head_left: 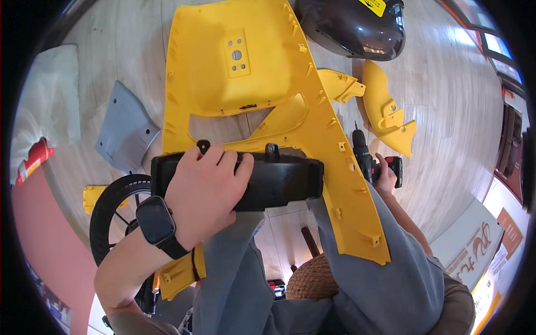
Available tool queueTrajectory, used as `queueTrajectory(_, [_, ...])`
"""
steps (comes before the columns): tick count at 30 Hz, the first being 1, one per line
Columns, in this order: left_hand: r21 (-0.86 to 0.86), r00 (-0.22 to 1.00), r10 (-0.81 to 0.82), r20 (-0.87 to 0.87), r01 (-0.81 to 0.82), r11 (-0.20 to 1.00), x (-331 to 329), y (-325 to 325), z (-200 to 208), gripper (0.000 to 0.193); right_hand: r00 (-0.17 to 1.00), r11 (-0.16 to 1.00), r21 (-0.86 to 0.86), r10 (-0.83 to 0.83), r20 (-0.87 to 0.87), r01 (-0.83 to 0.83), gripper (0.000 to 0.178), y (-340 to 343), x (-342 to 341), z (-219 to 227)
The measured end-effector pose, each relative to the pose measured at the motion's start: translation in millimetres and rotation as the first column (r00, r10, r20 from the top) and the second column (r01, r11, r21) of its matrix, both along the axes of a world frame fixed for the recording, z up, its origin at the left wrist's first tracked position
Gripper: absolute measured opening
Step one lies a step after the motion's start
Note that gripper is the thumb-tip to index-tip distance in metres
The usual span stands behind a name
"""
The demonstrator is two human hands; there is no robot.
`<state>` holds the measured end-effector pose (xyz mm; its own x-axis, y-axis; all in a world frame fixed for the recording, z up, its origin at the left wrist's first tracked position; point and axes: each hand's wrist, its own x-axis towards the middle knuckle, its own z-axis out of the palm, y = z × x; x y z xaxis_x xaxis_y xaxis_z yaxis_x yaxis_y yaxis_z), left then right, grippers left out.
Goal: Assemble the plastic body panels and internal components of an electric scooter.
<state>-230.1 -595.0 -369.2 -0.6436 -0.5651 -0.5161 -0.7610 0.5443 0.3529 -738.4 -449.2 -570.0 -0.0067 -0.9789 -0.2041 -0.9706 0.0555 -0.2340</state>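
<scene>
Across my lap lies a large yellow plastic panel [245, 33] with an opening in its middle and two legs reaching toward me. My left hand [204, 187], with a watch on its wrist, grips a curved black plastic piece [279, 181] that lies across the panel below the opening. Two small tabs with holes stand up from the black piece's far edge. To the right of the panel, my right hand [385, 177] is closed around a black and red cordless drill [363, 153], whose bit points away from me. Part of that hand is behind the drill.
Yellow curved parts [382, 106] lie on the floor at the right, near a glossy dark shell [357, 28]. A grey panel [125, 128] and a black-tyred wheel [103, 215] are at the left. Below me are a woven stool [312, 277] and, at right, a white box [469, 240].
</scene>
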Motion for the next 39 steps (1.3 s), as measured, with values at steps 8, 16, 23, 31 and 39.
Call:
queueTrajectory(8, [-0.190, 0.997, 0.055, -0.055, -0.065, 0.980, -6, 0, -43, 0.082, 0.991, 0.991, -0.032, 0.132, -0.015, -0.133, 0.078, 2, 12, -35])
queueTrajectory(16, [0.016, 0.994, 0.080, 0.069, -0.081, 0.997, -7, -16, -61, 0.083, 0.997, 0.991, 0.112, 0.065, 0.045, -0.070, 0.089, -2, 14, -51])
queueTrajectory(23, [0.000, 0.993, 0.108, 0.043, -0.108, 0.994, 4, -21, -79, 0.071, 0.998, 0.945, 0.323, 0.058, -0.022, -0.048, 0.077, -43, 25, -3])
queueTrajectory(31, [0.169, 0.999, 0.029, -0.024, -0.025, 0.985, 2, -33, -83, 0.054, 0.682, 0.688, -0.015, 0.721, 0.122, -0.725, 0.025, -272, 210, 163])
queueTrajectory(39, [0.292, 1.000, -0.009, 0.009, 0.006, 0.956, -4, -35, -75, 0.049, -0.107, -0.110, 0.253, 0.994, 0.025, -0.961, 0.019, -287, 358, 7])
